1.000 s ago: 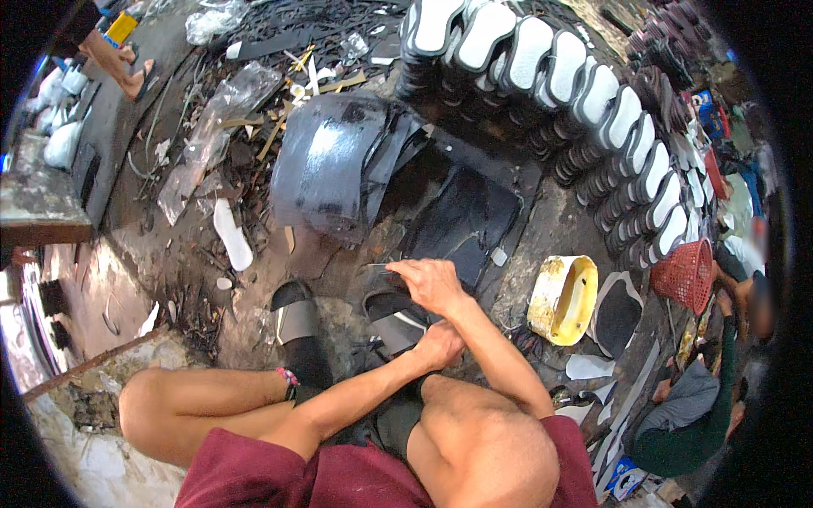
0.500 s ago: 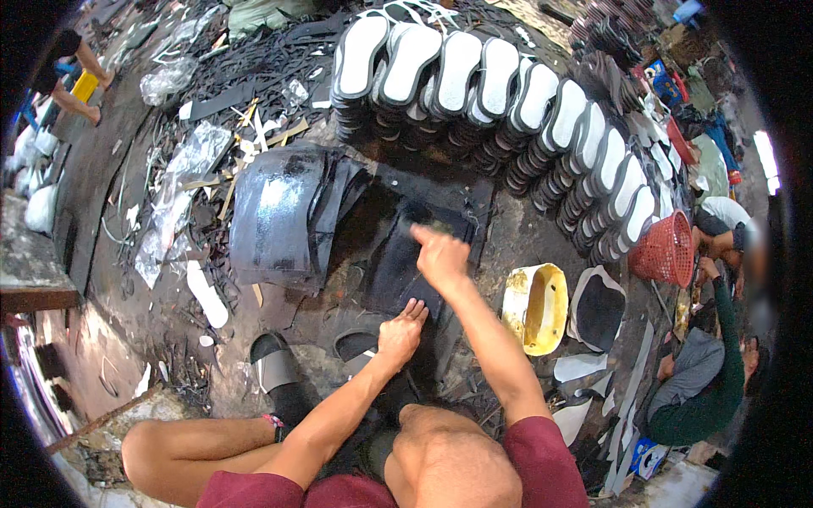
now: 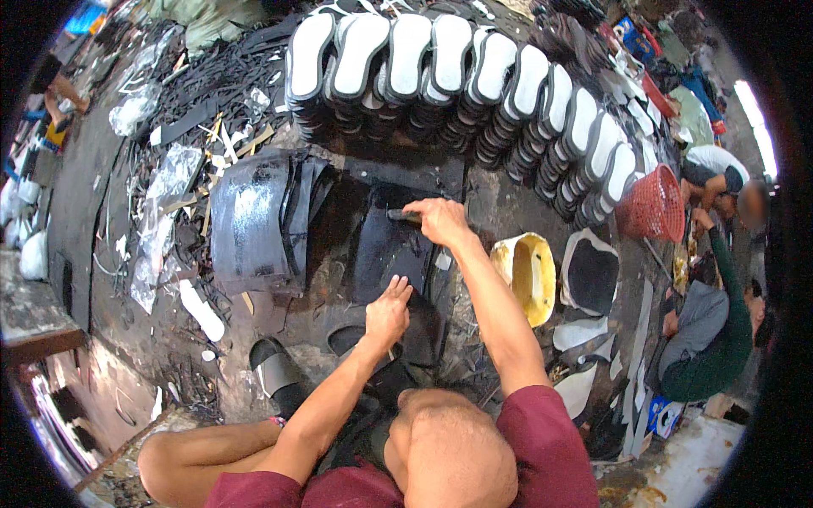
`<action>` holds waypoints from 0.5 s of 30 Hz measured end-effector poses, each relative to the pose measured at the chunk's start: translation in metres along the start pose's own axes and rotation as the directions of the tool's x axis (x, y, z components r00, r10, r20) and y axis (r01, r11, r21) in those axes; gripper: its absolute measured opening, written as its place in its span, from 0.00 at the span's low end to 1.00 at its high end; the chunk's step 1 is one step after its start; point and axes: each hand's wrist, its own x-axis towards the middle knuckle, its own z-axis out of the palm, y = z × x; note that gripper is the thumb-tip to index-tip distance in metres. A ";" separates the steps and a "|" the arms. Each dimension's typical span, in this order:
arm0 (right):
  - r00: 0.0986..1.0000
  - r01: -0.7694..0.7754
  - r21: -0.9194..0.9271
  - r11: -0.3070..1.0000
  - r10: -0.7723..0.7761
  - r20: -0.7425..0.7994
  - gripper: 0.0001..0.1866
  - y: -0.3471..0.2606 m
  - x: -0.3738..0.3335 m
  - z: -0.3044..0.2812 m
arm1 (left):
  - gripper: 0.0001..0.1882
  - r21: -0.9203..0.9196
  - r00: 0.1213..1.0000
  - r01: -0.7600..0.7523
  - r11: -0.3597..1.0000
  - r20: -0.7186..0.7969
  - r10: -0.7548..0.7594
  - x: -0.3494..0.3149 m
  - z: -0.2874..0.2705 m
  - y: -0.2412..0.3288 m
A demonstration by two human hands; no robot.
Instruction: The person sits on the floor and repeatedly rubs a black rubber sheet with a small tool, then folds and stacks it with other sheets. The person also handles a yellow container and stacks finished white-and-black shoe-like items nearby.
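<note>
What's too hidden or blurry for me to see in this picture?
In the head view:
Small tool: its gripped end is hidden by the right hand.
Left hand: its palm is hidden by its own back.
Soles: lower ones are partly hidden by those on top.
Person at far left: upper body cut off by the picture's edge.

- Flat sheet (image 3: 377, 258): black
- Piled sheets (image 3: 250, 229): bluish black (whitish where they catch the glare)
- Soles (image 3: 362, 52): white tops, dark grey edges
- Tub (image 3: 506, 264): cream and yellow, brown-stained
- Basket (image 3: 644, 210): red, latticed
- Sandals (image 3: 275, 372): black, grey straps
- Sleeves (image 3: 542, 444): plain maroon
</note>
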 end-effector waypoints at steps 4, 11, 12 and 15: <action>0.997 0.072 0.076 0.994 -0.072 -0.007 0.20 -0.035 -0.065 0.029 | 0.19 -0.212 0.864 0.193 0.958 -0.427 -0.268 -0.015 -0.021 -0.032; 0.990 0.128 0.079 0.989 -0.122 -0.076 0.19 -0.096 -0.154 0.059 | 0.27 -0.274 0.783 0.512 0.814 -0.240 -0.574 -0.021 -0.038 -0.074; 0.985 0.148 0.048 0.988 -0.142 -0.102 0.20 -0.097 -0.159 0.060 | 0.26 -0.281 0.784 0.510 0.813 -0.236 -0.574 -0.019 -0.038 -0.074; 0.969 0.199 -0.013 0.980 -0.199 -0.148 0.24 -0.098 -0.171 0.063 | 0.25 -0.229 0.790 0.511 0.829 -0.256 -0.557 -0.014 -0.040 -0.074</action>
